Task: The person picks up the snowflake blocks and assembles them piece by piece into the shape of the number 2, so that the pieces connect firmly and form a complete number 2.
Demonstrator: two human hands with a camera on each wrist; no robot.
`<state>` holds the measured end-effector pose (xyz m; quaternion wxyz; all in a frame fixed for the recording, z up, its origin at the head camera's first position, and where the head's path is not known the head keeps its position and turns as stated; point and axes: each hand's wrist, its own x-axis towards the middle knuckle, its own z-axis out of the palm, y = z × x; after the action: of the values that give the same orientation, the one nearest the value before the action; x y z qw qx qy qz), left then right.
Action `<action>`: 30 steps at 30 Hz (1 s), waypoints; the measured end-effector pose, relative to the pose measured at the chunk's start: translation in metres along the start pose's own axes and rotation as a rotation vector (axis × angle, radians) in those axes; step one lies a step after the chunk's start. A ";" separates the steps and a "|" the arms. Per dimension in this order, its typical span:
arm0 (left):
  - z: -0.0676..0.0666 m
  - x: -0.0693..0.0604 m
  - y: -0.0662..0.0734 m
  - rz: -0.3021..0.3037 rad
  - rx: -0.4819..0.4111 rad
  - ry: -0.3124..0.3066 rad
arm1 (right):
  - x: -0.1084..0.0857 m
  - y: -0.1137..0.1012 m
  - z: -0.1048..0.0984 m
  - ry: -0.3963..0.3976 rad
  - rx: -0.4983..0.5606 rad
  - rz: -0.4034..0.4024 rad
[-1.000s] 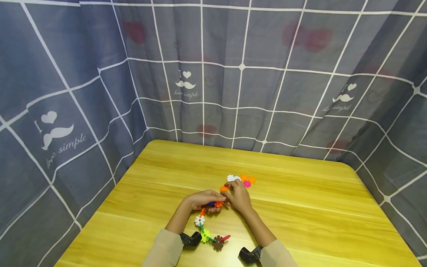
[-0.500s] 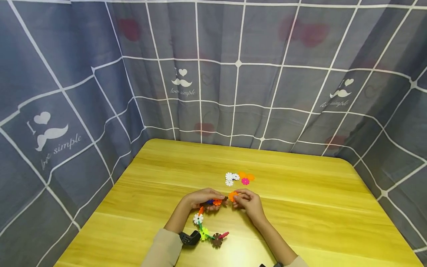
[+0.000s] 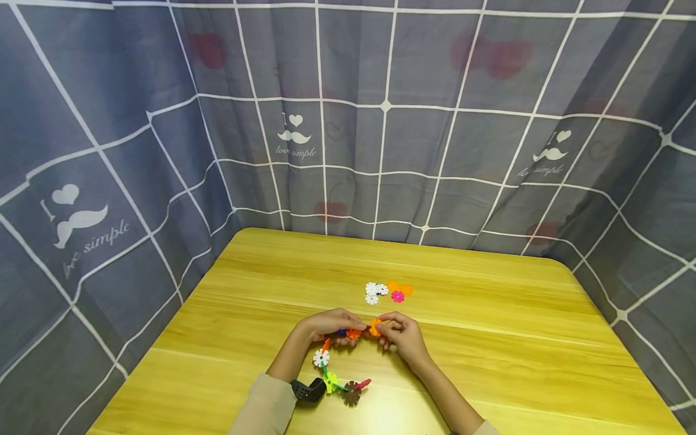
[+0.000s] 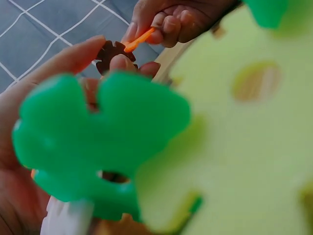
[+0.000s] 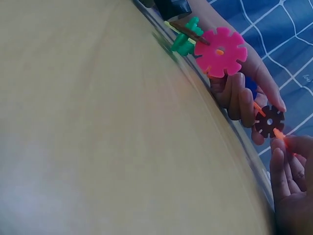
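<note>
My left hand (image 3: 333,324) pinches a brown notched disc (image 5: 269,121), the end of a joined chain. Behind it in the chain come orange-red (image 3: 353,333) and blue pieces, partly covered by the fingers. The chain runs down past a white disc (image 3: 321,358) and a yellow-green disc (image 3: 330,382) to a brown disc (image 3: 351,394) and a pink one (image 5: 220,51). My right hand (image 3: 405,339) pinches an orange disc (image 3: 375,327) by its edge; in the left wrist view that disc (image 4: 140,40) touches the brown disc's rim.
Farther back on the wooden table (image 3: 489,314) lie several white discs (image 3: 371,289), a pink disc (image 3: 398,296) and orange discs (image 3: 405,290). A grid-patterned curtain (image 3: 413,139) stands around the table's back and sides. A black device (image 3: 309,390) is on the left wrist.
My right hand has come back from beside the white discs with the orange disc and moved left to meet the brown disc. The left hand has barely moved.
</note>
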<state>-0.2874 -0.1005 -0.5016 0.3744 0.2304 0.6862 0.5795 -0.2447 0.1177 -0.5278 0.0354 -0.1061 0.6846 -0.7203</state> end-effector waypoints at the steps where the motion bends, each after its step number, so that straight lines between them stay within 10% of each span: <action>1: 0.000 0.000 0.000 -0.007 0.002 0.003 | 0.000 0.000 0.001 -0.004 0.001 0.006; 19: 0.002 0.002 0.000 -0.008 -0.009 0.044 | 0.006 -0.002 -0.002 -0.131 0.047 -0.004; 30: 0.004 0.002 -0.002 -0.059 -0.080 0.055 | 0.012 0.000 0.001 0.000 -0.160 -0.172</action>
<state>-0.2850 -0.0969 -0.5041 0.3811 0.1791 0.6791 0.6012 -0.2559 0.1140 -0.5263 -0.0351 -0.1669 0.7284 -0.6636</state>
